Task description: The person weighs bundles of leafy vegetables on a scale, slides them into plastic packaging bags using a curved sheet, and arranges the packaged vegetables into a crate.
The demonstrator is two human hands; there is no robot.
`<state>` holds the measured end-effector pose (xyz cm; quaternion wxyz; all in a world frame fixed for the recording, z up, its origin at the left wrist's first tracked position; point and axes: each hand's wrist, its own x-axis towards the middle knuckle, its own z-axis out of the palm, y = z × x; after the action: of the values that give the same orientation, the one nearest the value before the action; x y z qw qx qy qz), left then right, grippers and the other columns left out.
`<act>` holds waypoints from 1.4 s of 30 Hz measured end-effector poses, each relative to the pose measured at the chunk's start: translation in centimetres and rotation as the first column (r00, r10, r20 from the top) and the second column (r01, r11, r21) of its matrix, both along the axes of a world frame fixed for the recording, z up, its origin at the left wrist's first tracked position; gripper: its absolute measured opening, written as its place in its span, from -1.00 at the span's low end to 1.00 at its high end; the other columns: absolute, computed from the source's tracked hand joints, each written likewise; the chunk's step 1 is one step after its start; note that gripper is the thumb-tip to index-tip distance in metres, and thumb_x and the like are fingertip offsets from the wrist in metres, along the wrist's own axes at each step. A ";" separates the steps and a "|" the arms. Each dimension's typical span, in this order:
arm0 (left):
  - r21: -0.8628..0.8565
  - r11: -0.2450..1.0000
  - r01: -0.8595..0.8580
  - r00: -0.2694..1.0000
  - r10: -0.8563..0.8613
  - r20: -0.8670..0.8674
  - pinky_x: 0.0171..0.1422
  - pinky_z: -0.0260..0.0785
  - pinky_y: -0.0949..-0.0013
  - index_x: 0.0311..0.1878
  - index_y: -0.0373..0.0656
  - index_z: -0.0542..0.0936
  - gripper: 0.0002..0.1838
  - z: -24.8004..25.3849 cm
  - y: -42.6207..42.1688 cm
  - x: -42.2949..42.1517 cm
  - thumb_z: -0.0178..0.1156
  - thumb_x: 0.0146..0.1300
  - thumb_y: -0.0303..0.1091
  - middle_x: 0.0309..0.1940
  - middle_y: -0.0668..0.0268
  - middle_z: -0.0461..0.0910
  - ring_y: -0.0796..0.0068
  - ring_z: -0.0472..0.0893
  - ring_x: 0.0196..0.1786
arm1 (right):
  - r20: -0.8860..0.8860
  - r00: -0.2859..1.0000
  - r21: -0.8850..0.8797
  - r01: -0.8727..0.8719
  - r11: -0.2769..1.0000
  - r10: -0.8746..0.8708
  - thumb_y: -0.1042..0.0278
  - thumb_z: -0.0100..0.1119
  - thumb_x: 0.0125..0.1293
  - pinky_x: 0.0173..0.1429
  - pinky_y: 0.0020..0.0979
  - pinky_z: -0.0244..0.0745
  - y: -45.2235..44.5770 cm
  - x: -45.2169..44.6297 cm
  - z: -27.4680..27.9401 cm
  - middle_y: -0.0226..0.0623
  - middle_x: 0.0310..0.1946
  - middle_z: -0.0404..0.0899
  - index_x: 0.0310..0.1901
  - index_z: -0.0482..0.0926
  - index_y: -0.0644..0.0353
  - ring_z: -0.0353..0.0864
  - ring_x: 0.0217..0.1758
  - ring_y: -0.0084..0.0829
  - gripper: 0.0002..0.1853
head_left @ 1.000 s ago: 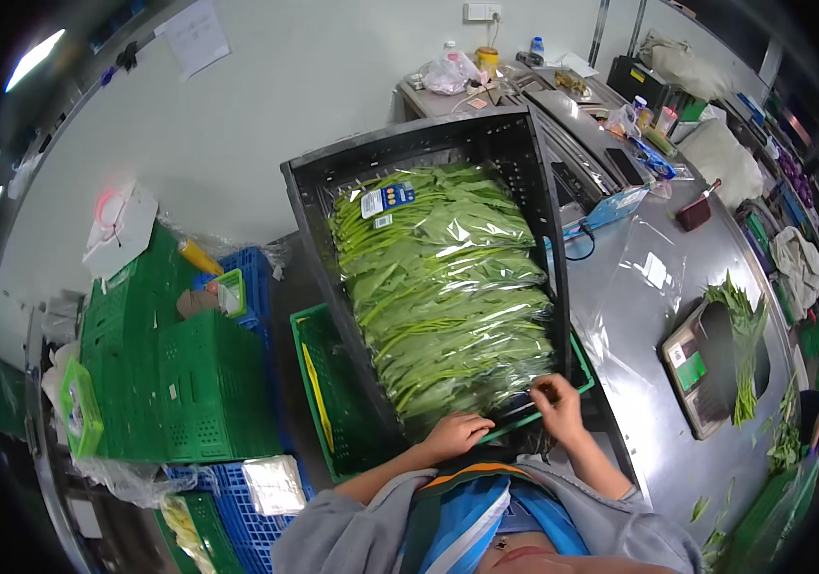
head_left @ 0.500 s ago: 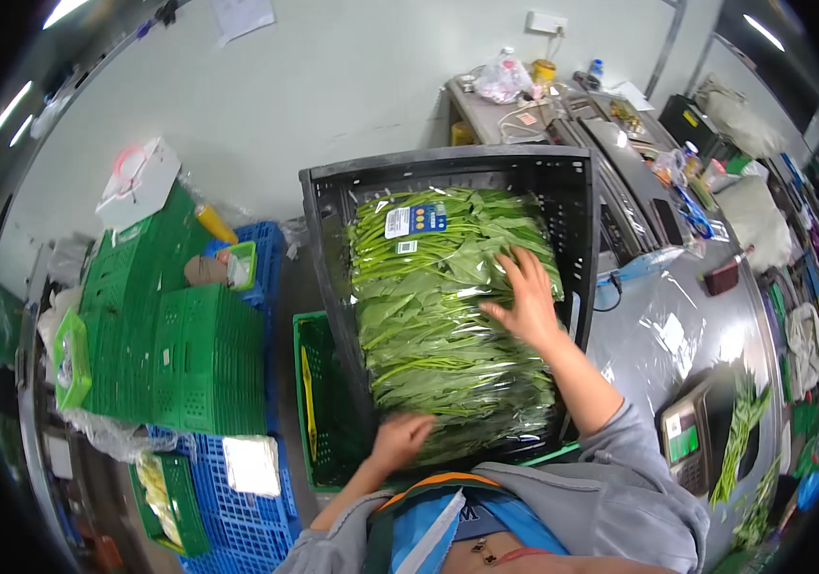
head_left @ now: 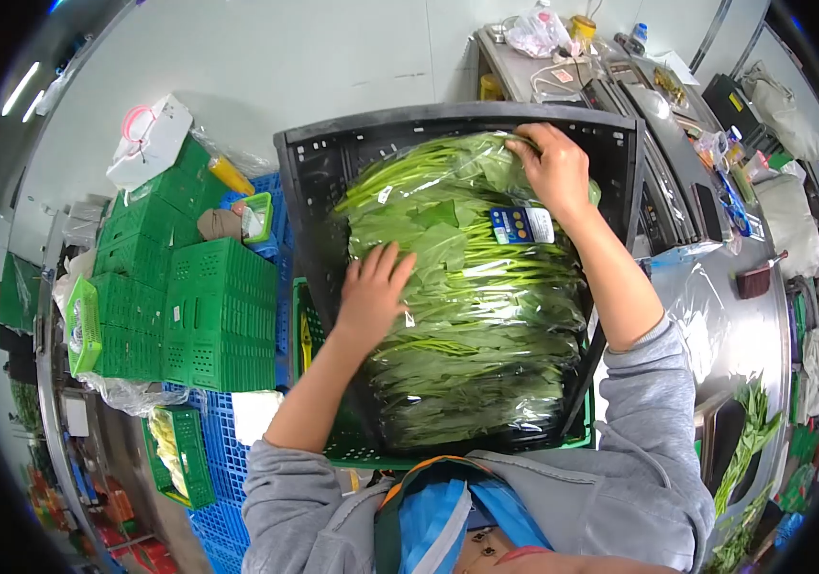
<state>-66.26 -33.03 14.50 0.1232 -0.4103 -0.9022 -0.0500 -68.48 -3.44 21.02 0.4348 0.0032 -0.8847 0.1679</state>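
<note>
A black crate (head_left: 299, 230) holds a row of clear-bagged leafy green vegetables (head_left: 486, 354). My right hand (head_left: 555, 167) pinches the top edge of the rearmost bag (head_left: 457, 167), near the crate's far wall. My left hand (head_left: 373, 292) lies with fingers spread on the leaves at the left side of the row. A blue and white label (head_left: 521, 225) shows on the bag just behind the front one, below my right hand. The black crate rests over a green crate (head_left: 343, 435), whose rim shows at the left and bottom.
Stacked green crates (head_left: 218, 316) stand on the left beside blue crates (head_left: 223, 430). On the right, a steel table (head_left: 744, 344) bears loose greens (head_left: 749, 440) and a dark red brush-like item (head_left: 759, 277). A cluttered bench (head_left: 515, 67) stands behind.
Both hands have moved up over the bags, the right to the far end and the left onto the left side. The far bag is now tilted, and the visible label sits further right.
</note>
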 end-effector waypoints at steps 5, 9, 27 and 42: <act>0.018 0.997 0.074 0.997 -0.075 0.024 0.15 0.27 0.22 0.11 -0.07 0.46 -0.45 -0.5 -0.7 -2.3 0.31 -0.03 -0.26 0.09 0.28 0.47 0.32 0.45 0.09 | 0.048 0.996 -0.008 -0.079 0.997 0.079 0.27 0.30 0.06 -0.30 -0.28 0.47 0.0 1.3 -1.3 -0.32 -0.45 0.56 -0.36 0.57 0.16 0.57 -0.36 -0.23 -0.82; 0.049 0.997 0.057 0.997 -0.054 -0.061 -0.17 0.42 0.25 -0.17 -0.10 0.56 -0.73 1.0 0.9 -4.3 0.26 0.03 -0.29 -0.26 0.27 0.61 0.28 0.60 -0.24 | 0.119 0.983 -0.028 -0.137 0.990 0.139 0.28 0.30 0.06 -0.23 -0.26 0.47 0.1 2.4 -1.5 -0.29 -0.42 0.56 -0.34 0.57 0.17 0.55 -0.31 -0.23 -0.81; 0.312 0.944 0.105 0.968 -0.026 -0.249 -0.30 0.37 0.25 -0.38 -0.10 0.56 -0.92 4.7 3.3 -7.7 0.18 0.08 -0.33 -0.45 0.27 0.55 0.25 0.57 -0.35 | 0.463 0.867 -0.005 -0.204 0.979 0.183 0.21 0.33 0.02 -0.25 -0.26 0.50 -3.8 7.7 -6.1 -0.17 -0.35 0.62 -0.25 0.64 0.15 0.60 -0.31 -0.16 -0.72; -0.032 0.999 -0.043 0.969 0.049 0.244 -0.30 0.44 0.27 -0.16 -0.15 0.54 -0.66 -4.2 1.3 -0.6 0.29 0.03 -0.18 -0.30 0.20 0.62 0.32 0.63 -0.29 | 0.410 0.906 0.042 -0.139 0.989 0.110 0.10 0.20 0.16 -0.30 -0.21 0.49 -2.7 4.6 -5.3 -0.20 -0.39 0.62 -0.26 0.59 0.07 0.61 -0.33 -0.16 -0.76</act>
<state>-66.82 -31.73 10.26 0.0066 -0.3816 -0.9204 -0.0852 -63.93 -6.16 15.71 0.2295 0.0398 -0.9591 0.1611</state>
